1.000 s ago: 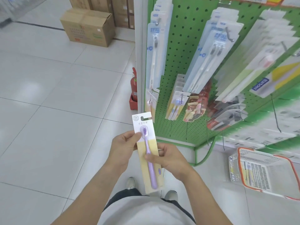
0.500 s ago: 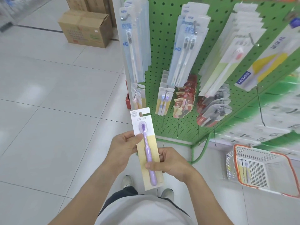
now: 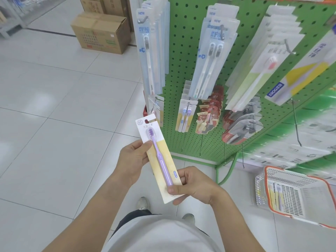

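- We see a carded toothbrush pack [image 3: 168, 161] held in front of the body with both hands, over the tiled floor [image 3: 54, 124]; it tilts, with its hang-hole end up and away and its lower end toward the person.
- The purple toothbrush [image 3: 161, 160] lies sealed along the card, bristles at the top on the white part, handle running down over the yellow part.
- The left hand [image 3: 133, 157] pinches the pack's left edge near the brush neck; the thumb lies on the front and the fingers are curled behind the card, out of our sight.
- The right hand [image 3: 196, 184] grips the lower end; its thumb presses on the tip of the handle, one fingertip shows at the right edge, and the other fingers are curled beneath.
- The top of the pack is near a low hook [image 3: 153, 106] on the green pegboard rack [image 3: 181, 51], not touching it; similar yellow-backed packs hang on that hook.
- Higher on the rack we see a single-brush pack [image 3: 149, 51] and a twin-brush pack [image 3: 212, 57]; lower hangs a small twin pack [image 3: 185, 115].
- A white basket with an orange rim [image 3: 327, 186] sits on the floor at the right, with a toothbrush pack of the same kind [image 3: 278, 195] inside.
- A cardboard box [image 3: 101, 31] stands well apart, beyond the rack's left side.
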A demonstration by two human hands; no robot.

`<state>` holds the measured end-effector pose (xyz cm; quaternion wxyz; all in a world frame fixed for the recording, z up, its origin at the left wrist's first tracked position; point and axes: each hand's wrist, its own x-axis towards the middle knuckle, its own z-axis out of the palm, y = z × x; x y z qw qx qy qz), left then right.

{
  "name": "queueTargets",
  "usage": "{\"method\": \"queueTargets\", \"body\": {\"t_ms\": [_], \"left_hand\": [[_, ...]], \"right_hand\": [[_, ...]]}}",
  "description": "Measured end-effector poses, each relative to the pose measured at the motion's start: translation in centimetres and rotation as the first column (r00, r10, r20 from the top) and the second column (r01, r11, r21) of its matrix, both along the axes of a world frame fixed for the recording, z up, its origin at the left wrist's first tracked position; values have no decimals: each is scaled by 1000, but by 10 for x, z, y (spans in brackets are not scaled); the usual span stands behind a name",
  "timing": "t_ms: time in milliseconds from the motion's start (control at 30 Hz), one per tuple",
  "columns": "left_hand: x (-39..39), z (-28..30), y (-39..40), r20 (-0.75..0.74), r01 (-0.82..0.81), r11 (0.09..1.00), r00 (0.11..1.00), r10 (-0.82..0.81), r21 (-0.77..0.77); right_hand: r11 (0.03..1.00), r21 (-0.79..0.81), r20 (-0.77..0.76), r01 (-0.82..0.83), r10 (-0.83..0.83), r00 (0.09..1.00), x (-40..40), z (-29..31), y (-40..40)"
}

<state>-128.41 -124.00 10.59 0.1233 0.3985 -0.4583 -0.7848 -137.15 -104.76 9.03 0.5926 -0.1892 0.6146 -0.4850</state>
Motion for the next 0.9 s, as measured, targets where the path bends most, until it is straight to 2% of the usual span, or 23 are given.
{"method": "queueTargets", "body": {"t_ms": [200,900], "left_hand": [[1,-4,5,37,82,996,996,-81,-26],[-1,-6,-3,33,37,999,999,-38,6]], "right_hand": [[999,-37,37,-35,37,999,-4,-1,-5],[988,-114,33,-102,107,994,-8,-1,-14]]}}
